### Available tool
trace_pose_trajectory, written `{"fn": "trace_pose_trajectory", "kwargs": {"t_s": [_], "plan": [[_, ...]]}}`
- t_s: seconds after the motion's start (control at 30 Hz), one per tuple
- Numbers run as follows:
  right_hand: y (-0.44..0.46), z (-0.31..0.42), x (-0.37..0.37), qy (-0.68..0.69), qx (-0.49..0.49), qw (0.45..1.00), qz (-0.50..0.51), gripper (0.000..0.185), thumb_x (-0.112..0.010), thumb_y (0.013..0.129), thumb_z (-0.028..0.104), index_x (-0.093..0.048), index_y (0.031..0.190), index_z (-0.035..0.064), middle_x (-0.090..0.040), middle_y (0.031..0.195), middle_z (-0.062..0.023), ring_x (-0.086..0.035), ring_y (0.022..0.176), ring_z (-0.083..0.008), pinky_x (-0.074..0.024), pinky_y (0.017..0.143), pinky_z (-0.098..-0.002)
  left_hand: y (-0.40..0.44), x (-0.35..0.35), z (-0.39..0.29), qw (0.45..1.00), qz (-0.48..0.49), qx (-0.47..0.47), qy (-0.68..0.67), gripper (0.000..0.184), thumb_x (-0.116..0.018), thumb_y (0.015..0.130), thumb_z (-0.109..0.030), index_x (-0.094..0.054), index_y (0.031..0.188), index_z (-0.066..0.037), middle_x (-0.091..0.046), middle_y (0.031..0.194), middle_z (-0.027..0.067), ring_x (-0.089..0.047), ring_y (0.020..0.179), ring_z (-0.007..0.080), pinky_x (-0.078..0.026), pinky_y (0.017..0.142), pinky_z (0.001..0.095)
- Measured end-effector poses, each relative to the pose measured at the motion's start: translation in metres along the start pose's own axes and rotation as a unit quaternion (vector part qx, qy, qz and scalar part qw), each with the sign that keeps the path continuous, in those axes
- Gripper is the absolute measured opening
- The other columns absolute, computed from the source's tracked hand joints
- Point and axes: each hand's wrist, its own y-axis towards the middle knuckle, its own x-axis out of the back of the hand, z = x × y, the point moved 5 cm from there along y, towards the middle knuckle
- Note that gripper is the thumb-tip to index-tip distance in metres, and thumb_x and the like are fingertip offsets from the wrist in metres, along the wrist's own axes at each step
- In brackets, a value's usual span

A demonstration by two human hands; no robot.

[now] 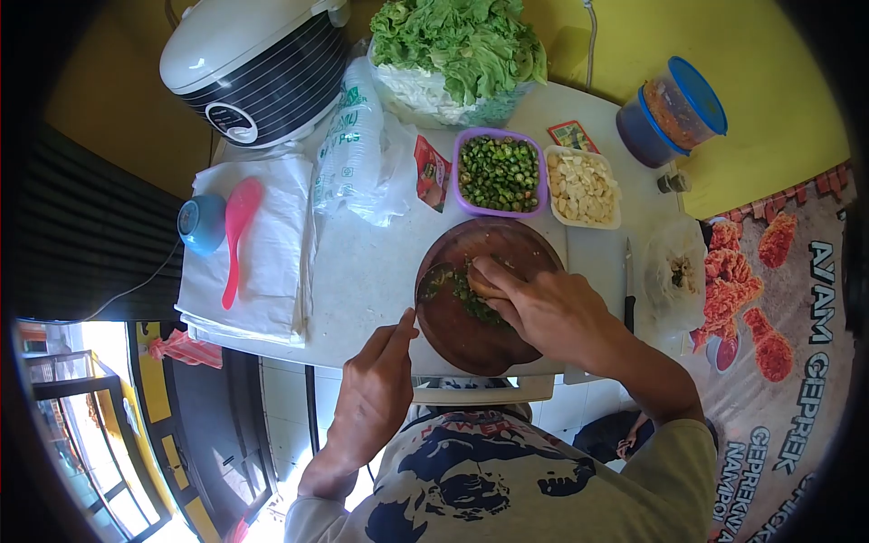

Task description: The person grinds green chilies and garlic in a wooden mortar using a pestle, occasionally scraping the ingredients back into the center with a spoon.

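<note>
A round brown mortar (453, 330) lies near the table's front edge, with chopped green chili (478, 306) crushed in its middle. My right hand (561, 312) is closed around a brown pestle (486, 287), pressed into the chili; my fingers cover part of it. At the mortar's left rim, my left hand (373, 385) is closed on a spoon (438, 279), whose bowl rests inside the mortar with green bits in it. Behind the mortar stand a purple tub of cut green chilies (498, 175) and a white tub of peeled garlic cloves (584, 187).
A knife (628, 290) and a plastic bag (674, 271) lie at the right. A pink rice paddle (237, 237) and a blue cup (203, 224) sit on white paper sheets. Behind are a rice cooker (262, 72), lettuce (457, 45) and stacked blue-lidded containers (674, 109).
</note>
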Motion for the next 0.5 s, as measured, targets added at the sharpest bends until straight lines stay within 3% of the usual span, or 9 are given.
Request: {"fn": "trace_pose_trajectory", "kwargs": {"t_s": [0.2, 0.3, 0.37, 0.43, 0.5], "plan": [[-0.004, -0.007, -0.006, 0.007, -0.04, 0.999, 0.011, 0.053, -0.063, 0.103, 0.029, -0.048, 0.152, 0.0135, -0.068, 0.067, -0.0198, -0.071, 0.064, -0.0418, -0.0575, 0.06, -0.0507, 0.005, -0.006, -0.004, 1.0, 0.004, -0.018, 0.01, 0.046, -0.054, 0.094, 0.015, -0.064, 0.138, 0.006, -0.073, 0.109, 0.0232, -0.075, 0.091, 0.0375, -0.058, 0.076, 0.0411], [-0.015, -0.026, -0.022, 0.068, 0.001, 0.996, -0.058, 0.057, -0.064, 0.103, 0.03, -0.045, 0.156, 0.0173, -0.071, 0.077, -0.0222, -0.072, 0.069, -0.0414, -0.0561, 0.061, -0.0508, 0.004, -0.014, -0.004, 0.998, 0.004, -0.058, 0.016, 0.046, -0.055, 0.093, 0.015, -0.062, 0.137, 0.008, -0.071, 0.106, 0.0244, -0.074, 0.089, 0.0409, -0.058, 0.073, 0.0446], [-0.039, -0.029, -0.026, 0.176, 0.014, 0.961, -0.212, 0.062, -0.066, 0.102, 0.031, -0.044, 0.159, 0.0219, -0.072, 0.088, -0.0214, -0.071, 0.07, -0.0395, -0.0543, 0.058, -0.0497, 0.002, -0.016, -0.006, 0.996, -0.004, -0.083, 0.019, 0.046, -0.056, 0.091, 0.015, -0.06, 0.136, 0.01, -0.069, 0.104, 0.0256, -0.073, 0.086, 0.0444, -0.058, 0.071, 0.048], [-0.067, -0.027, -0.029, 0.148, -0.011, 0.968, -0.202, 0.063, -0.067, 0.102, 0.031, -0.044, 0.16, 0.0239, -0.069, 0.089, -0.0197, -0.07, 0.069, -0.0373, -0.0545, 0.057, -0.0482, 0.002, -0.019, -0.005, 0.999, -0.003, -0.047, 0.0, 0.044, -0.054, 0.094, 0.014, -0.063, 0.136, 0.007, -0.073, 0.107, 0.023, -0.075, 0.092, 0.0377, -0.058, 0.078, 0.0415], [-0.085, -0.019, -0.025, 0.121, -0.038, 0.973, -0.194, 0.065, -0.068, 0.101, 0.031, -0.044, 0.16, 0.026, -0.067, 0.09, -0.0179, -0.069, 0.067, -0.0351, -0.0546, 0.056, -0.0468, 0.004, -0.023, -0.008, 0.998, -0.006, -0.056, -0.009, 0.044, -0.054, 0.094, 0.015, -0.064, 0.136, 0.007, -0.073, 0.107, 0.0229, -0.075, 0.091, 0.0376, -0.058, 0.079, 0.0411]]}}
